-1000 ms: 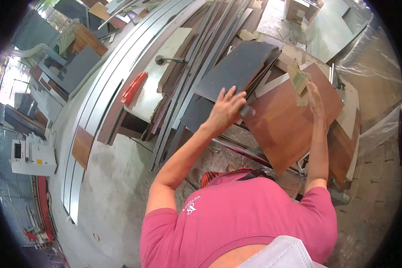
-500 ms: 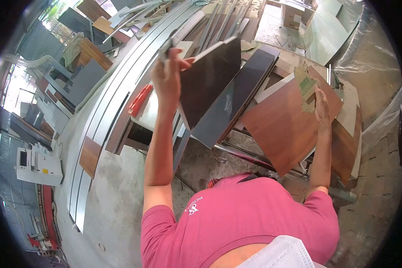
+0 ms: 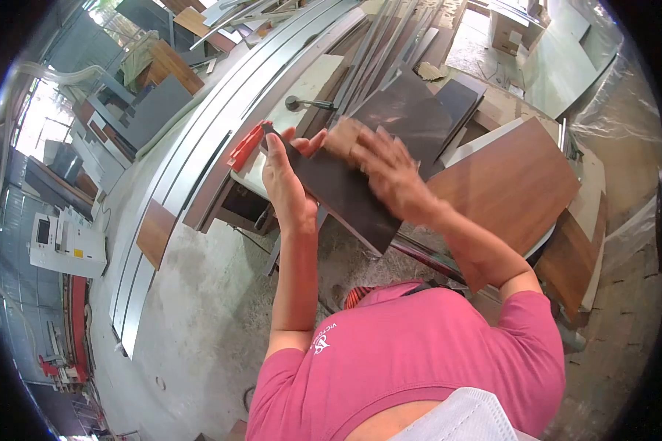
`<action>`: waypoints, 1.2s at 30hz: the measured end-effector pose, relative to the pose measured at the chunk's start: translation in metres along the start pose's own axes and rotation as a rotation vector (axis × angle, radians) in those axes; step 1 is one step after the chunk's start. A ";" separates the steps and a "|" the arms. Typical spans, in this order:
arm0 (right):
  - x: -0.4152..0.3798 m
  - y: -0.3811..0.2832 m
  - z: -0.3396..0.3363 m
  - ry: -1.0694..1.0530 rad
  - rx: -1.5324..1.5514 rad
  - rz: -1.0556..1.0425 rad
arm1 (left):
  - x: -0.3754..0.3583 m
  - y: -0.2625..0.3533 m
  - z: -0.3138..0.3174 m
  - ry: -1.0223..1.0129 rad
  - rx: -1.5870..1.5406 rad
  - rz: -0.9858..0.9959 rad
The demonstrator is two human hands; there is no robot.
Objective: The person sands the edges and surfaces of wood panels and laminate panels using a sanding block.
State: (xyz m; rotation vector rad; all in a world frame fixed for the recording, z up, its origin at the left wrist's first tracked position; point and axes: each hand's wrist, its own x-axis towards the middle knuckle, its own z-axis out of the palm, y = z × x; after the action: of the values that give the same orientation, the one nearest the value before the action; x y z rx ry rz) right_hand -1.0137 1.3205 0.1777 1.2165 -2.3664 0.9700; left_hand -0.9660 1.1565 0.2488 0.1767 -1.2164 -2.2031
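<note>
My left hand (image 3: 290,180) grips a dark brown panel (image 3: 349,195) by its left edge, with the thumb on the near side and the fingers curled around the edge. The panel is tilted and raised over the stacked boards. My right hand (image 3: 393,173), smeared by motion, lies across the panel's face. Between its fingertips and the panel shows a torn tan piece (image 3: 343,134), like cardboard or a rag. Beneath the panel's right end, part of a long dark board (image 3: 460,101) sticks out. A wood-grain panel (image 3: 507,187) lies to the right of my right forearm.
Beyond my left hand are a red plastic part (image 3: 248,145) and a black-knobbed lever (image 3: 294,103). Long metal rails (image 3: 191,165) run along the left. Metal strips (image 3: 390,55) lie at the back. A white machine box (image 3: 68,246) stands at far left.
My right hand has swung left from beside the wood-grain panel onto the dark panel, carrying the torn tan piece. My left hand has lowered and tilted the dark panel closer to me.
</note>
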 end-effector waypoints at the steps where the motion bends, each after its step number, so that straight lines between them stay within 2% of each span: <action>1: 0.011 0.030 0.011 0.045 -0.069 0.007 | -0.006 0.002 -0.002 0.005 0.003 0.001; 3: 0.028 0.100 0.026 0.203 -0.068 0.070 | -0.016 0.007 -0.005 -0.017 0.045 -0.055; 4: 0.030 0.129 0.030 0.173 -0.123 0.260 | -0.017 0.002 -0.011 0.016 0.044 -0.079; 6: 0.020 0.214 0.046 0.193 -0.201 0.311 | -0.017 -0.005 -0.021 0.052 0.018 -0.091; 7: 0.015 0.218 0.042 0.191 -0.198 0.302 | -0.016 -0.007 -0.026 0.081 -0.003 -0.109; 9: -0.006 0.213 0.041 0.206 -0.178 0.515 | -0.015 -0.012 -0.034 0.104 -0.025 -0.117; 10: -0.016 0.209 0.047 0.201 -0.179 0.514 | -0.015 -0.015 -0.038 0.120 -0.046 -0.133; 12: -0.040 0.192 0.055 0.181 -0.366 0.477 | -0.014 -0.021 -0.045 0.144 -0.051 -0.134; 13: -0.054 0.172 0.051 0.138 -0.474 0.268 | -0.012 -0.024 -0.049 0.159 -0.053 -0.133; 15: -0.071 0.102 0.043 0.069 -0.396 0.332 | -0.010 -0.031 -0.058 0.174 -0.039 -0.140; 16: -0.076 0.059 0.040 -0.010 -0.498 0.324 | -0.008 -0.034 -0.065 0.200 0.028 -0.142; 17: -0.081 0.021 0.021 -0.104 -0.480 0.206 | -0.006 -0.038 -0.070 0.212 0.089 -0.148; 19: -0.105 -0.007 0.023 -0.142 -0.230 -0.072 | -0.011 -0.034 -0.064 0.236 0.154 -0.169; 21: -0.112 -0.023 0.014 -0.151 -0.040 -0.133 | -0.007 -0.043 -0.074 0.202 0.023 -0.225; 22: -0.116 -0.015 0.011 -0.143 -0.059 -0.101 | -0.010 -0.046 -0.073 0.212 0.002 -0.221; 24: -0.105 0.016 0.008 -0.060 -0.356 0.058 | -0.013 -0.043 -0.070 0.239 -0.027 -0.188; 25: -0.088 0.029 -0.007 -0.116 -0.357 0.233 | -0.012 -0.042 -0.071 0.265 -0.025 -0.168; 28: -0.077 0.089 -0.026 0.136 0.435 0.573 | -0.010 -0.024 -0.081 0.220 0.109 -0.163; 29: -0.081 0.096 -0.032 0.142 0.331 0.593 | -0.011 -0.015 -0.084 0.246 0.107 -0.162; 32: -0.101 0.096 -0.041 0.064 -0.269 0.460 | -0.011 0.015 -0.115 0.268 -0.111 -0.150; 33: -0.100 0.096 -0.040 0.057 -0.332 0.437 | -0.011 0.027 -0.125 0.283 -0.246 -0.132; 36: -0.100 0.092 -0.042 0.073 -0.398 0.420 | -0.021 0.069 -0.162 0.367 -0.278 -0.003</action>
State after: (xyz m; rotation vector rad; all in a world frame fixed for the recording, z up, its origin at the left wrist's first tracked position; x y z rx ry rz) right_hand -1.0300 1.4465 0.1142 0.5427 -2.6392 0.5880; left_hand -0.8550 1.0247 0.2081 0.4448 -0.7044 -2.1920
